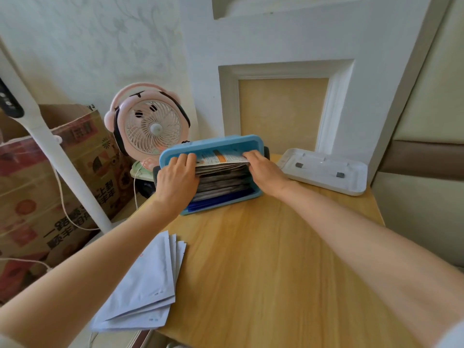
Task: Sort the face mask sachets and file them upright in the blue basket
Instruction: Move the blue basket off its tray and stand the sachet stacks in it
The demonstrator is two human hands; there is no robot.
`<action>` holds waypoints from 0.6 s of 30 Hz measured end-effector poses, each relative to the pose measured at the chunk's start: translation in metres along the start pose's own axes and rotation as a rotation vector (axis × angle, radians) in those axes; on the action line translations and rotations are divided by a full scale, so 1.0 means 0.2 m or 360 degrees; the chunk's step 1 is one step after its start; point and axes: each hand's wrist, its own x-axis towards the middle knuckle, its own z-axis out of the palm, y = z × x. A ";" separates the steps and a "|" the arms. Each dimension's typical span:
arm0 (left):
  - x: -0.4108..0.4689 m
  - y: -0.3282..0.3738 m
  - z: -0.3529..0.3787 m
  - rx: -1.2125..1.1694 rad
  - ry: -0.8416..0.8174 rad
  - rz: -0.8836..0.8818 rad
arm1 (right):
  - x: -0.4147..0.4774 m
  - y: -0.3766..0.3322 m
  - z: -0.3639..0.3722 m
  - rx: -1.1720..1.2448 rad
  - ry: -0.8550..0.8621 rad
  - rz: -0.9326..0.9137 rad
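Head view: wooden surface (263,259) seen from above, with both bare forearms reaching toward the far side.
Blue basket (211,144): stands at the far left of the surface, just in front of the wall.
Filed sachets (221,178): packed in a row inside the basket, standing on edge and leaning toward the near side; the farthest one shows an orange and white print.
Left hand (175,179): at the basket's left end, its fingers (184,159) curled over the top edges of the filed sachets and gripping them.
Right hand (263,172): at the basket's right end, its fingers (251,155) curled over the tops of the same row, holding it from that side.
Loose sachets (148,285): a fanned pile of white ones lying flat at the near left edge of the surface, well apart from the basket.
White tray (326,172): far right, near the basket.
Pink fan (150,124): left of and behind the basket.
Cardboard box (62,172): far left, off the surface.
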 end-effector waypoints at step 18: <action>0.12 0.02 0.05 -0.0064 -0.0326 -0.0097 | 0.13 -0.08 -0.03 -0.0272 0.0381 -0.0166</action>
